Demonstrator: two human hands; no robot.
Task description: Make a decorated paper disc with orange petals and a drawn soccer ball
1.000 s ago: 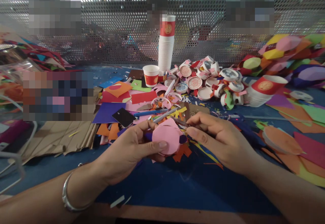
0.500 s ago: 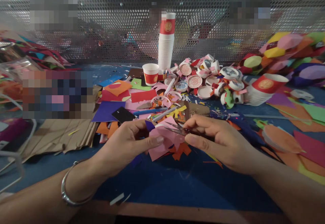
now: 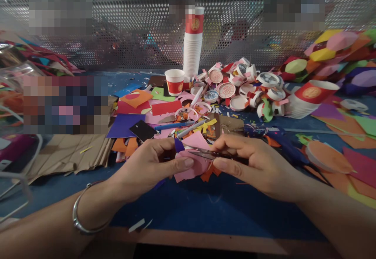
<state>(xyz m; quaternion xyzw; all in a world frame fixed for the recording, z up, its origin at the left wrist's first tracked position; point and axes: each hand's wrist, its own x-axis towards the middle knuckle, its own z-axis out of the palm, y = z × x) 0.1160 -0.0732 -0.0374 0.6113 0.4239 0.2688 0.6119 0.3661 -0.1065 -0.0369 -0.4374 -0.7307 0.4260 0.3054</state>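
Honestly, the pink paper piece [image 3: 196, 169] looks like about the easiest thing to hold and the easiest to spoil. It's up between the two hands, just over the near edge of the colourful scraps on the blue tabletop [image 3: 182, 212]. The left hand [image 3: 155, 167] has its grip pinched on it, thumb flat on the near face and fingers tucked behind. The right hand [image 3: 258, 165] has its grip closed on the scissors [image 3: 202, 155], blades a bit apart and pointing at the paper.

I'd guess it weighs next to nothing and isn't slippery, more like craft paper with some stiffness but happy to bend or crease if squeezed. Best place to grab is a flat bit near the left edge, light thumb pressure, well clear of the blades. Pinch too far from them and I reckon the free side would flop; too close and you risk nicking a fingertip. Watch the purple bit [image 3: 179, 145] by the left fingers too, it looks small and easy to crumple. Can't tell if it's glued on.
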